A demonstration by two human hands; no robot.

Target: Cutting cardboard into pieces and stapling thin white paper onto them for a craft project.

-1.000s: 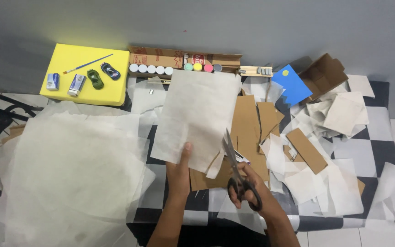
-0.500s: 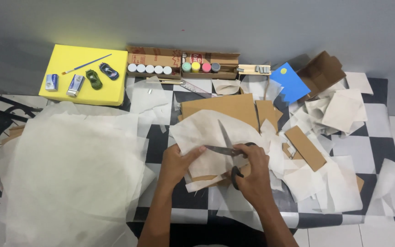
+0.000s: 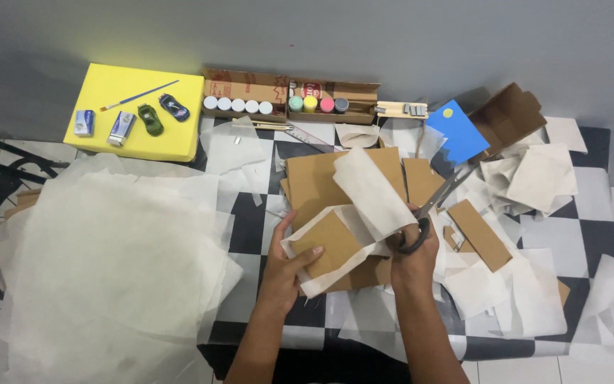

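Hands lower than half second ago. Left hand [image 3: 289,264] now pins cardboard piece [image 3: 332,245] wrapped in white tissue sheet [image 3: 374,188], no longer lifted. Right hand [image 3: 415,245] grips scissors [image 3: 431,208], blades swung up-right, off sheet. Wrapping underway on checkered table [image 3: 246,220]; paint pots [image 3: 238,105] beyond.

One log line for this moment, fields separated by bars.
left hand: holds cardboard piece wrapped in white paper | right hand: grips scissors
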